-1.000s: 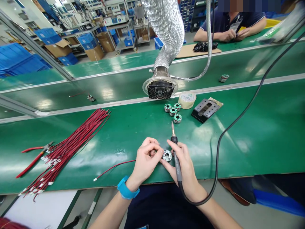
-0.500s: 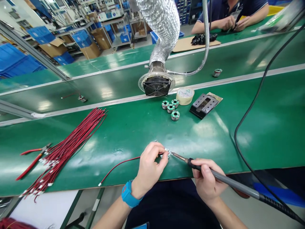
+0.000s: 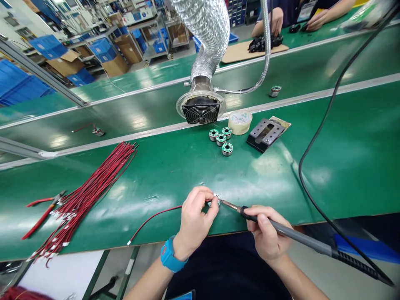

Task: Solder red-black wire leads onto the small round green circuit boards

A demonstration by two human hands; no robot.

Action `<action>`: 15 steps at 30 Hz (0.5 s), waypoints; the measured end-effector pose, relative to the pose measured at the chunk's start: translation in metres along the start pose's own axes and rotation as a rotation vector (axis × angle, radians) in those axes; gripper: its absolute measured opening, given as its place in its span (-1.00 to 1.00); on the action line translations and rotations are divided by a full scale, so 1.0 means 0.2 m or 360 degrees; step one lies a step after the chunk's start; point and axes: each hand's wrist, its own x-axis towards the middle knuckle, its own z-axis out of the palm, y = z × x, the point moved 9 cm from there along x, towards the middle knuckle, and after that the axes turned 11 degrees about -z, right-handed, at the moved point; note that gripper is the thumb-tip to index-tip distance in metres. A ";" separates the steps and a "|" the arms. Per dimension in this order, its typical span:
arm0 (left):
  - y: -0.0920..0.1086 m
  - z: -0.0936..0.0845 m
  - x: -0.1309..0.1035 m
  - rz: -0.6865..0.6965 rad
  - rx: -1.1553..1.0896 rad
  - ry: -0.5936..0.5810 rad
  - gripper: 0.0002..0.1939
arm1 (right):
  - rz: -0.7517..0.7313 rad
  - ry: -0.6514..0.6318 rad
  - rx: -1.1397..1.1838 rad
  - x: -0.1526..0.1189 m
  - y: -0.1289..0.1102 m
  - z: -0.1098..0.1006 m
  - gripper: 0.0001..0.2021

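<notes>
My left hand (image 3: 198,212), with a blue band at the wrist, pinches the end of a red wire (image 3: 156,213) against a small round circuit-board part (image 3: 215,201). The fingers hide much of that part. The wire trails left over the green mat to a white connector (image 3: 129,242). In my right hand (image 3: 271,235) is a soldering iron (image 3: 290,234), gripped like a pen; its tip meets or nearly meets the part beside my left fingertips. Farther back stand several similar round parts (image 3: 221,139) with green boards on top.
A bundle of red wires (image 3: 96,189) and red-handled cutters (image 3: 43,214) lie at left. A fume duct (image 3: 201,110), tape roll (image 3: 240,122) and black-and-metal block (image 3: 265,134) stand behind. The iron's black cable (image 3: 308,154) loops at right. Across the line, a person's hands (image 3: 317,21) work.
The iron's tip has come slightly closer to the part, while my left hand keeps its pinch. Across the line, the other person's hands have moved apart. The whole view has shifted slightly.
</notes>
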 end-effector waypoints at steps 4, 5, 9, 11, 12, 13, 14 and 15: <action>0.00 0.00 0.00 0.0010 0.0006 0.0003 -0.85 | 0.0078 0.0075 0.0118 0.00 0.01 -0.01 -0.68; 0.00 0.00 0.00 0.0014 0.0005 0.0006 -0.85 | 0.0093 0.0114 0.0160 0.00 0.01 -0.01 -0.69; 0.01 0.00 0.00 0.0041 0.0014 0.0012 -0.84 | 0.0090 0.0231 0.0331 0.00 0.01 -0.02 -0.72; 0.02 0.00 0.00 0.0071 0.0006 0.0024 -0.84 | 0.0066 0.0234 0.0366 0.00 0.01 -0.02 -0.74; 0.02 0.00 0.00 0.0084 0.0001 0.0031 -0.84 | 0.0056 0.0229 0.0372 0.00 0.00 -0.02 -0.75; 0.02 -0.01 -0.01 0.0093 -0.0001 0.0038 -0.84 | 0.0048 0.0226 0.0379 0.00 0.00 -0.01 -0.75; 0.02 -0.01 -0.01 0.0097 -0.0001 0.0042 -0.84 | 0.0043 0.0221 0.0385 0.00 0.00 -0.01 -0.75; 0.02 -0.01 -0.01 0.0097 0.0001 0.0044 -0.83 | 0.0040 0.0220 0.0387 0.00 0.00 -0.01 -0.75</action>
